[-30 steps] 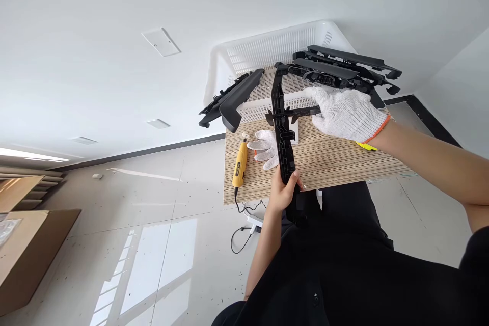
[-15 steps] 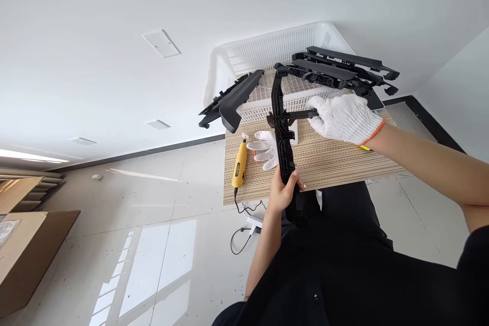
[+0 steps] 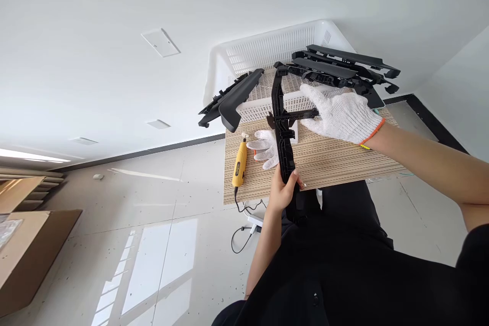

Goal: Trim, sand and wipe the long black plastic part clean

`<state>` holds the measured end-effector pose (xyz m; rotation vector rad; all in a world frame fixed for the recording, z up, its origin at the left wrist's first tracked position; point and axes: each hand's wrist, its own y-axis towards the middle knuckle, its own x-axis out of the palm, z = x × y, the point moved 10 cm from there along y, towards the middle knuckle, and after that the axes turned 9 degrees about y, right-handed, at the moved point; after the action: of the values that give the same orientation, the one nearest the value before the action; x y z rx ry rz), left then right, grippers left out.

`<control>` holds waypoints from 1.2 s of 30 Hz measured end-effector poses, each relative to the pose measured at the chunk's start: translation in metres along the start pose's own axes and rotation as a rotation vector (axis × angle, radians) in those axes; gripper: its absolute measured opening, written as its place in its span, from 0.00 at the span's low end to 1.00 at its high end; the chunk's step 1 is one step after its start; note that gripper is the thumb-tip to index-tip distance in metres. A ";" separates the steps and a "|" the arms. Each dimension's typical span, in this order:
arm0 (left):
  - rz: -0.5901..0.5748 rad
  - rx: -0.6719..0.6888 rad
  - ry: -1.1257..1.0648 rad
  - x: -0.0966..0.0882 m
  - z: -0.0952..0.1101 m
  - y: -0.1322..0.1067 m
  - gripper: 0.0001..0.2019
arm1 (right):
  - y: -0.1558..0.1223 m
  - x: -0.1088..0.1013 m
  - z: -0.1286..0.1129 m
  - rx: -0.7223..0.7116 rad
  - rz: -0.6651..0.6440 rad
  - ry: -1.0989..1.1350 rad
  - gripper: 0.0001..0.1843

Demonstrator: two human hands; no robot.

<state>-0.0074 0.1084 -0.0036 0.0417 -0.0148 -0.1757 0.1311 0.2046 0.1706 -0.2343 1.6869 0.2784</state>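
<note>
A long black plastic trim piece (image 3: 286, 150) stands nearly upright over the table, its ribbed back showing. My bare left hand (image 3: 283, 191) is closed around its lower part. A narrow, textured black bar (image 3: 300, 115) crosses the piece and sticks out to the right; what kind of part it is I cannot tell. My right hand (image 3: 340, 114), in a white knitted glove with an orange cuff, is at that bar's end. Its thumb is raised away from the fingers, which lie beside and below the bar.
Behind is a white plastic basket (image 3: 267, 43) with several black trim pieces (image 3: 324, 69) across it. A yellow rotary tool (image 3: 239, 164) with a cord and a white glove (image 3: 265, 148) lie on the wood-patterned table (image 3: 324, 168). A cardboard box (image 3: 34, 254) stands at left.
My right thumb has lifted and spread away from the bar, so the grip on its end has loosened. My left hand and the trim piece have stayed in place.
</note>
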 end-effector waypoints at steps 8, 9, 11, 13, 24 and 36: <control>0.004 -0.008 -0.005 0.001 0.001 0.000 0.14 | -0.014 0.000 -0.014 -0.128 0.120 0.312 0.30; 0.003 -0.010 -0.002 0.001 0.001 0.000 0.15 | -0.016 0.007 -0.020 -0.162 0.080 0.325 0.31; -0.002 -0.016 0.007 0.001 0.001 0.000 0.15 | -0.017 0.018 -0.030 -0.210 0.052 0.277 0.32; -0.008 -0.022 0.004 0.001 0.001 0.000 0.15 | -0.015 0.025 -0.037 -0.238 0.079 0.192 0.32; -0.103 -0.108 -0.058 0.008 -0.001 0.000 0.23 | 0.031 0.010 -0.029 -0.141 0.165 0.045 0.35; -0.052 -0.058 -0.023 0.005 0.002 0.004 0.17 | 0.009 0.009 0.009 0.076 0.086 -0.051 0.33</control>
<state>-0.0020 0.1117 -0.0012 -0.0180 -0.0311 -0.2283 0.1359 0.2159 0.1610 -0.0972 1.6555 0.2814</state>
